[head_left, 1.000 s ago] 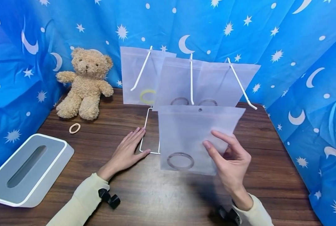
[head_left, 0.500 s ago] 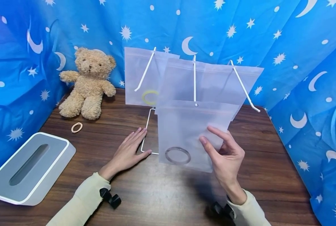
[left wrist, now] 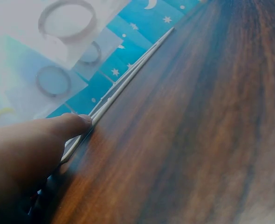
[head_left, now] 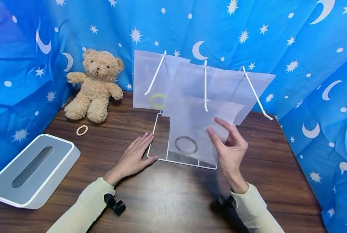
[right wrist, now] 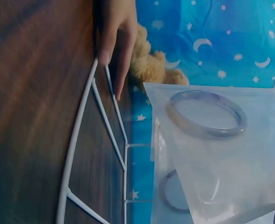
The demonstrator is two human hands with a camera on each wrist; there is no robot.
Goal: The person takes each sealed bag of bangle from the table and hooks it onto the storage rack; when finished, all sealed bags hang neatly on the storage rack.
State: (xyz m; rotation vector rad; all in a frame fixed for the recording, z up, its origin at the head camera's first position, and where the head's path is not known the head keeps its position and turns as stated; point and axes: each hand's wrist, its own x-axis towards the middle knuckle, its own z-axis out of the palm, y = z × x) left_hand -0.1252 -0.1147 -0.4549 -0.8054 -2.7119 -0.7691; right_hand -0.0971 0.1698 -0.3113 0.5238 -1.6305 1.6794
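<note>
My right hand (head_left: 231,145) pinches the right side of a frosted plastic zip bag (head_left: 198,119), with a greyish bangle (right wrist: 242,122) inside. The bag's top lies around the middle white hook (head_left: 205,81), whose tip pokes out in front. Behind it, another frosted bag (head_left: 188,76) hangs on the same hook. A bag with a yellow bangle (head_left: 151,101) hangs on the left hook (head_left: 156,74), and one more bag on the right hook (head_left: 256,94). My left hand (head_left: 133,157) rests flat at the left of the rack's wire base (head_left: 188,163), its thumb (left wrist: 79,123) touching the front wire.
A teddy bear (head_left: 96,84) sits at the back left of the wooden table (head_left: 161,200). In front of it lies a small pale ring (head_left: 82,130). A grey and white tissue box (head_left: 59,174) stands at the left. Blue curtains (head_left: 278,38) surround the table.
My right hand has moved the bag away from me, and the middle hook's tip has come through its top hole. The left hand has stayed on the base. The head view has shifted slightly.
</note>
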